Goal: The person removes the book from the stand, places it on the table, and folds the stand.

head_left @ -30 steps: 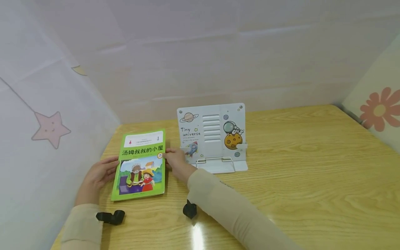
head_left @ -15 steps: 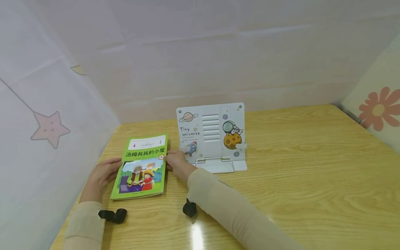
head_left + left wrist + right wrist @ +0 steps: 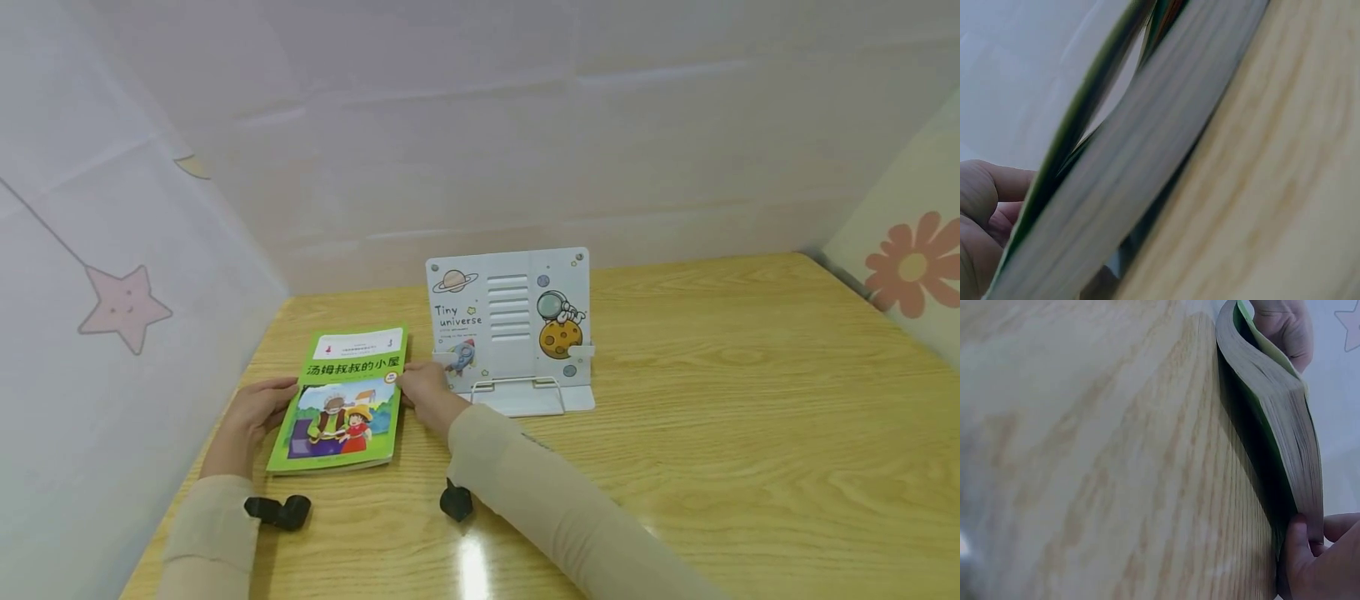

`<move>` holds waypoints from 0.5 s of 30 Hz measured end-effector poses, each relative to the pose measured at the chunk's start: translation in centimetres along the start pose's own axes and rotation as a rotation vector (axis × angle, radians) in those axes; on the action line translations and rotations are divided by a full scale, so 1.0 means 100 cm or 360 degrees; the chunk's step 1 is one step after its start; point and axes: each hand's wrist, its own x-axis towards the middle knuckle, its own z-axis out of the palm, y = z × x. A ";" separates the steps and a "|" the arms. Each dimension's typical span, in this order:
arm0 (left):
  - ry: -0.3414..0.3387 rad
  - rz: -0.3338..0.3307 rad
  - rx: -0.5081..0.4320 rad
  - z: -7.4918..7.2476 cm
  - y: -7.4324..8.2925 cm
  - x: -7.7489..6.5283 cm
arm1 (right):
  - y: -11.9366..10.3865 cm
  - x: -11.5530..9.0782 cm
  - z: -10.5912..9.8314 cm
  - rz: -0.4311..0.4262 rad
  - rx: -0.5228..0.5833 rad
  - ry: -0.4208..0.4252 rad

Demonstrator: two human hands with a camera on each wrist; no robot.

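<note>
1. Gripped at both sides: left hand [image 3: 255, 408] holds the green book [image 3: 345, 417] by its left edge, right hand [image 3: 429, 393] pinches its right.
2. It is near the worktop's [image 3: 720, 417] left edge.
3. White bookstand [image 3: 510, 354] stands just beside, nearer the back edge.

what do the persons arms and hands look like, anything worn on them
Long beige fabric sleeves cover both arms; the right one bears a dark marking, too small to read. A small black knobbed device sits near the left cuff and another near the right. The left hand and right hand are bare.
</note>
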 end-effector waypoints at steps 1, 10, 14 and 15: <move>0.0014 -0.0002 0.0018 0.001 0.001 0.000 | 0.000 0.000 0.000 -0.0011 -0.0004 0.0007; 0.0156 -0.0009 0.0177 0.009 0.002 0.000 | 0.004 0.003 0.000 -0.0094 -0.0004 0.0023; 0.0176 -0.0006 0.0236 0.010 0.002 0.002 | 0.004 0.003 0.000 -0.0070 -0.0025 0.0019; 0.0176 -0.0005 0.0246 0.010 0.002 0.002 | 0.004 0.003 0.000 -0.0064 -0.0033 0.0019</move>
